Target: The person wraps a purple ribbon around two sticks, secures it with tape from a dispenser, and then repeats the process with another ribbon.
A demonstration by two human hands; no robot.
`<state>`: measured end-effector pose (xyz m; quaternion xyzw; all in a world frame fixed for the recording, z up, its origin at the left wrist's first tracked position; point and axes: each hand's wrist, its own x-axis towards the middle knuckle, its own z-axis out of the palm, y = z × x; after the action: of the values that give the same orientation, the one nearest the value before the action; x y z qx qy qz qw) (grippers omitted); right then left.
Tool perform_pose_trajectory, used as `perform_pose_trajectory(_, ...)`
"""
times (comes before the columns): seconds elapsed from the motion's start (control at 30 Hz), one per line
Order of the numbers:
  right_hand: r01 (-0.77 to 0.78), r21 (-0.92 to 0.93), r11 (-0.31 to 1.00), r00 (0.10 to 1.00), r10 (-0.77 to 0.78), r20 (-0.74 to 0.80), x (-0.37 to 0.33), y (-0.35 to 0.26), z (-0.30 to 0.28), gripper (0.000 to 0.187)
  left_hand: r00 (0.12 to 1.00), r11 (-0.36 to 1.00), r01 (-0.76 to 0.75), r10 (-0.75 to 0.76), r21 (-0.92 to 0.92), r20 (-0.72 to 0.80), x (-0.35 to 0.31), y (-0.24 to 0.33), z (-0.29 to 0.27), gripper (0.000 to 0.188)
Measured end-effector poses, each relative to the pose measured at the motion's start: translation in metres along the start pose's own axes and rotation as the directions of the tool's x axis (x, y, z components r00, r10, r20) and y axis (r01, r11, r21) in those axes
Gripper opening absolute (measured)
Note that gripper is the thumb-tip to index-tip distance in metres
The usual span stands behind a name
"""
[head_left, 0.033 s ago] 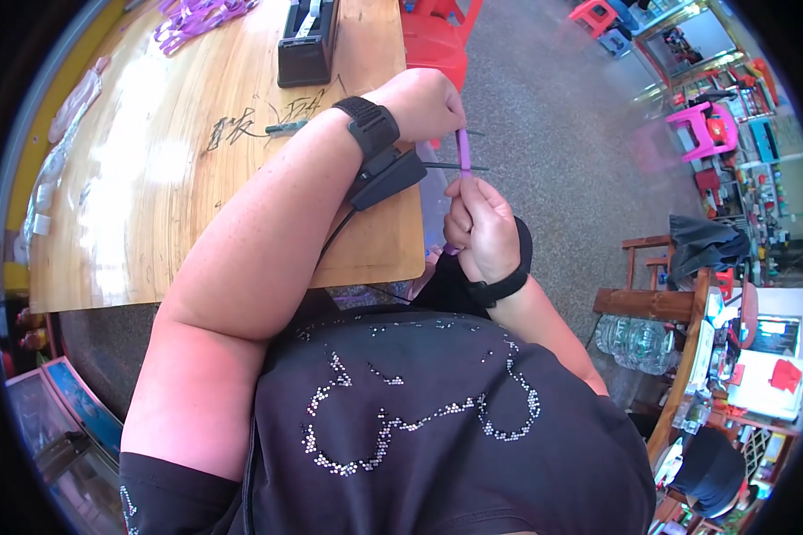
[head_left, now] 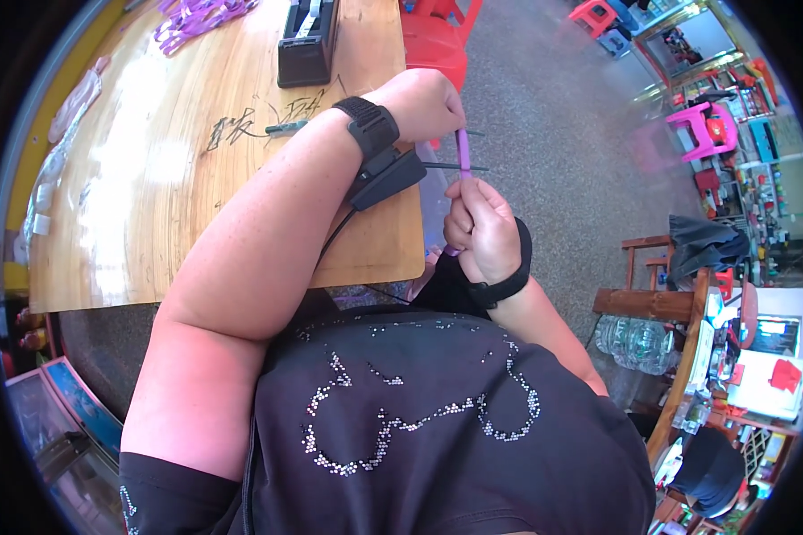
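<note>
So the purple strap [head_left: 463, 153] is right of centre in the upper half of the frame, just past the desk [head_left: 178, 152] edge, strung between both hands. Left hand [head_left: 426, 105] has its fingers closed on the upper end, though the fingertips are mostly turned away, so I can't swear to the exact pinch. Right hand [head_left: 484, 227] has its fingers curled round the lower stretch, thumb laid along it, and a bit of strap pokes out underneath. Gripping it at two spots is probably what keeps that short length straight, and holding it off the edge gives both hands room.

A black box [head_left: 388, 181] with a cable sits under the left wrist, at the desk's right edge; its thin rod crosses the strap in the view. Black dispenser [head_left: 305, 58], likely for tape, up top, and a purple strap pile [head_left: 201, 25] upper left, both out of the arms' way.

Writing-wise: black handwritten marks [head_left: 232, 131] on the wood beside a dark green pen-like stick [head_left: 285, 127]. No label I can make out on the strap.
</note>
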<state>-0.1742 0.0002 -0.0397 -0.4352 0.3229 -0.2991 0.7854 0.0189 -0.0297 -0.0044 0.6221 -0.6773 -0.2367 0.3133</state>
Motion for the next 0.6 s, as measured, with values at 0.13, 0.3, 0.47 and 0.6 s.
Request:
perform_pose_trajectory(0.13,-0.095,0.075,0.993,0.993,0.089,0.08,-0.009,-0.012,0.0,0.022,1.0,1.0,-0.023,0.024,0.02,-0.003,-0.002,0.003,-0.003,0.015)
perform_pose_trajectory(0.3,-0.104,0.099,0.99,0.987,0.091,0.132,-0.019,-0.045,0.01,0.023,0.984,0.983,-0.143,0.154,-0.115,0.091,-0.011,0.023,-0.009,0.015)
perform_pose_trajectory(0.47,-0.009,0.043,0.999,0.986,0.001,0.164,-0.009,-0.071,0.014,0.025,0.934,0.992,-0.097,0.119,-0.081,0.337,-0.015,0.037,-0.013,0.021)
perform_pose_trajectory(0.6,0.184,0.033,0.982,0.973,-0.186,0.138,0.003,-0.088,0.017,0.026,0.964,0.996,-0.077,0.086,-0.046,0.251,-0.011,0.031,-0.011,0.021)
